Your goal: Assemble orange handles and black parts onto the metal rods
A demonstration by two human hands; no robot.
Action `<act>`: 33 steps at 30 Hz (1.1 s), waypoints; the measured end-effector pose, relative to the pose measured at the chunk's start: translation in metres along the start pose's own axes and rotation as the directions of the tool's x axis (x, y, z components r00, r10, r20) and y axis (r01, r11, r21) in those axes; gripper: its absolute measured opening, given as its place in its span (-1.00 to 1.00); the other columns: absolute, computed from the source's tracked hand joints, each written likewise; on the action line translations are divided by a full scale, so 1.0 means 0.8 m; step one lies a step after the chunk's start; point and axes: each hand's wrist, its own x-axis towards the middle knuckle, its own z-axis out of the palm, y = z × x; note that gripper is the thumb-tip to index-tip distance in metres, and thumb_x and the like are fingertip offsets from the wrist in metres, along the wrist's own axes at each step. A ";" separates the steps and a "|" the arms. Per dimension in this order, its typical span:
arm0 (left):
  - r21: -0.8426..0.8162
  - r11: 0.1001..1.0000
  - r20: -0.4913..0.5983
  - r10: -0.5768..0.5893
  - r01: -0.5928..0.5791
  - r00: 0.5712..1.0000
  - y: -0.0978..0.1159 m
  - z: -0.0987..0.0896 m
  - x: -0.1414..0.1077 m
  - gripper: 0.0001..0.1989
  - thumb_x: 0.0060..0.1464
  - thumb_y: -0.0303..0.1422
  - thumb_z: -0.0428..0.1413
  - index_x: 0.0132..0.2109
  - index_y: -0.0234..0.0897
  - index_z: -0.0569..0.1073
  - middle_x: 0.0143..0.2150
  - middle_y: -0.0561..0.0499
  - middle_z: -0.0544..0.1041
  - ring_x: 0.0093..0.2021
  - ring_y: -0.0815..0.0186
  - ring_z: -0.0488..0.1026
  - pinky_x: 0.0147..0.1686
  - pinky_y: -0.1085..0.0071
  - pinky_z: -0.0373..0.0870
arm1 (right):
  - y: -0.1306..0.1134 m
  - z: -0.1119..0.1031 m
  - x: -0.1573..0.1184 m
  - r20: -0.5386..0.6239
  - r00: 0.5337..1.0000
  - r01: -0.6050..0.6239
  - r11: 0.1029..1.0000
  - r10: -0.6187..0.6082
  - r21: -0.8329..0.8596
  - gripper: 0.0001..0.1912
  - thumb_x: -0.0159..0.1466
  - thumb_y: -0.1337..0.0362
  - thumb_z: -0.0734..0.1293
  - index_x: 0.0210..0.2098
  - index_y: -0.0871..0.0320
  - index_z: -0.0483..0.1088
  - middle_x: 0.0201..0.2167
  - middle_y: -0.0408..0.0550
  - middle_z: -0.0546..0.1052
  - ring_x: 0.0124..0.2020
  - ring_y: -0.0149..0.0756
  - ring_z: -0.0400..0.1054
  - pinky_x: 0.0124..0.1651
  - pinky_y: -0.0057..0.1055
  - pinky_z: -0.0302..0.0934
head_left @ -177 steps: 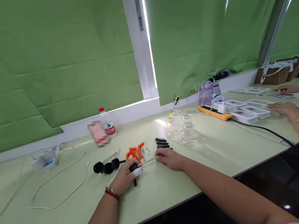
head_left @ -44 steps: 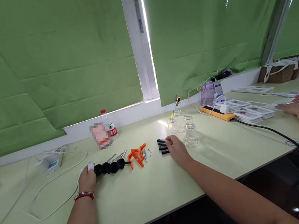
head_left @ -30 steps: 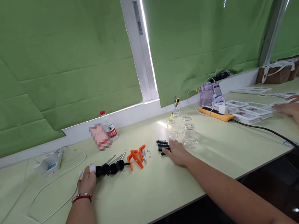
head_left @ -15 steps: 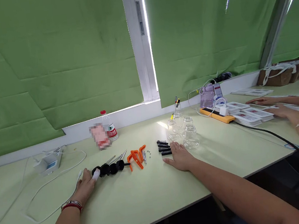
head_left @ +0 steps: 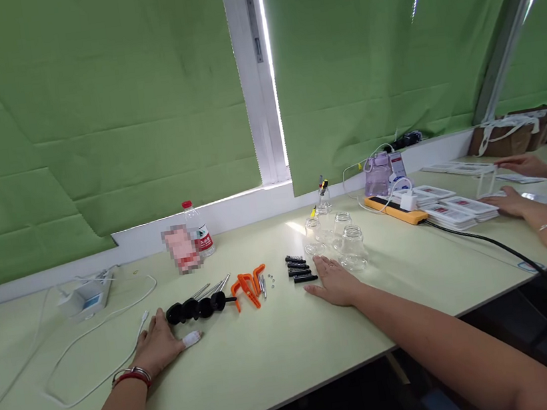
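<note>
My left hand (head_left: 159, 344) rests on the table at the left end of a row of black caps (head_left: 197, 308), its fingers spread and its thumb, wrapped in white, held apart. It grips nothing. Flat on the tabletop, my right hand (head_left: 335, 281) is open between several black spring-fitted tubes (head_left: 299, 269) and the clear bottles (head_left: 354, 248). Its fingertips are close to the front bottles; whether they touch is unclear. Between my hands lie orange trigger levers (head_left: 247, 289), thin metal rods (head_left: 262, 286) and tiny rings (head_left: 271, 280). More metal rods (head_left: 221, 284) lie behind the caps.
A water bottle (head_left: 201, 231) stands at the back. A white power strip (head_left: 87, 298) with a cable sits left. To the right are an orange power strip (head_left: 395, 210), a purple jug (head_left: 377, 174), stacked white trays (head_left: 461, 212) and a co-worker's hands (head_left: 510, 202).
My left thumb has swung away from the black caps. My right hand and the front clear bottle have shifted slightly right. The co-worker's far hand has raised a clear piece.
</note>
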 end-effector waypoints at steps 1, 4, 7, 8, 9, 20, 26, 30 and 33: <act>0.018 1.000 0.026 -0.008 0.007 1.000 0.001 -0.001 0.000 0.13 -0.26 0.02 0.08 0.30 -0.68 -0.14 0.30 -0.44 0.08 0.33 -0.03 -0.04 0.24 0.09 -0.04 | 0.001 0.000 0.001 0.003 1.000 -0.003 1.000 0.003 -0.001 0.05 0.16 -0.32 -0.06 0.33 0.41 -0.24 0.35 0.15 -0.12 0.36 -0.06 -0.31 0.34 -0.24 -0.36; 0.066 0.997 0.068 -0.033 0.028 0.997 0.007 -0.006 -0.001 0.15 -0.23 0.01 0.06 0.31 -0.72 -0.22 0.32 -0.46 0.00 0.35 -0.03 -0.13 0.25 0.08 -0.10 | 0.005 -0.001 0.004 0.012 1.000 0.000 1.000 0.000 -0.014 0.03 0.17 -0.31 -0.06 0.33 0.39 -0.21 0.36 0.13 -0.12 0.37 -0.07 -0.33 0.34 -0.24 -0.37; 0.066 0.997 0.055 -0.038 0.035 0.998 0.013 -0.011 -0.003 0.12 -0.23 0.02 0.06 0.29 -0.69 -0.14 0.30 -0.48 0.07 0.34 -0.06 -0.08 0.24 0.07 -0.07 | 0.007 0.000 0.007 0.026 1.000 0.003 0.999 -0.002 -0.035 0.00 0.17 -0.31 -0.08 0.33 0.35 -0.15 0.36 0.10 -0.14 0.37 -0.07 -0.36 0.34 -0.23 -0.40; 0.063 0.998 0.048 -0.034 0.031 0.998 0.014 -0.012 -0.004 0.09 -0.23 0.03 0.05 0.28 -0.68 -0.08 0.28 -0.48 0.10 0.33 -0.08 -0.05 0.22 0.06 -0.04 | 0.007 0.000 0.007 0.032 0.999 0.001 0.999 0.000 -0.041 0.00 0.17 -0.31 -0.09 0.33 0.34 -0.14 0.36 0.09 -0.15 0.37 -0.07 -0.37 0.34 -0.23 -0.40; 0.061 0.998 0.043 -0.032 0.029 0.999 0.015 -0.013 -0.004 0.06 -0.23 0.04 0.05 0.27 -0.66 -0.03 0.27 -0.49 0.13 0.32 -0.09 -0.01 0.21 0.06 -0.02 | 0.008 0.000 0.007 0.037 0.999 0.001 0.999 0.001 -0.047 0.00 0.17 -0.32 -0.09 0.33 0.34 -0.13 0.37 0.09 -0.16 0.37 -0.07 -0.38 0.34 -0.22 -0.41; 0.099 0.995 0.059 -0.017 0.011 0.998 0.012 -0.003 -0.001 0.00 -0.16 0.07 -0.03 0.30 -0.56 0.03 0.36 -0.32 -0.03 0.35 -0.11 -0.15 0.23 -0.04 -0.11 | 0.008 -0.001 0.005 0.060 0.998 0.017 0.997 -0.013 -0.071 0.00 0.19 -0.31 -0.16 0.33 0.35 -0.17 0.37 0.13 -0.21 0.37 -0.05 -0.41 0.33 -0.18 -0.42; 0.108 0.994 0.067 0.004 -0.012 0.998 0.017 -0.006 -0.005 -0.03 -0.14 0.08 -0.06 0.30 -0.52 0.08 0.36 -0.32 -0.02 0.34 -0.14 -0.13 0.22 -0.06 -0.11 | 0.000 0.002 0.007 0.048 0.999 -0.007 0.996 0.011 -0.089 -0.04 0.21 -0.28 -0.16 0.33 0.32 -0.14 0.36 0.14 -0.18 0.36 0.01 -0.39 0.32 -0.10 -0.42; 0.113 0.993 0.056 0.024 -0.030 0.998 0.019 -0.007 -0.007 -0.08 -0.12 0.08 -0.09 0.27 -0.49 0.13 0.33 -0.33 0.04 0.33 -0.14 -0.10 0.18 -0.09 -0.08 | -0.005 0.005 0.007 0.026 0.999 -0.017 0.995 0.019 -0.094 -0.05 0.21 -0.28 -0.16 0.33 0.33 -0.12 0.36 0.20 -0.17 0.36 0.07 -0.37 0.30 -0.06 -0.41; 0.116 0.991 0.041 0.066 -0.070 0.997 0.018 -0.007 -0.008 -0.13 -0.11 0.09 -0.11 0.23 -0.46 0.22 0.29 -0.36 0.12 0.30 -0.16 -0.04 0.14 -0.11 -0.03 | -0.005 0.005 0.008 0.036 0.999 -0.021 0.995 0.024 -0.093 -0.05 0.21 -0.28 -0.16 0.33 0.33 -0.14 0.36 0.20 -0.19 0.36 0.06 -0.39 0.30 -0.06 -0.42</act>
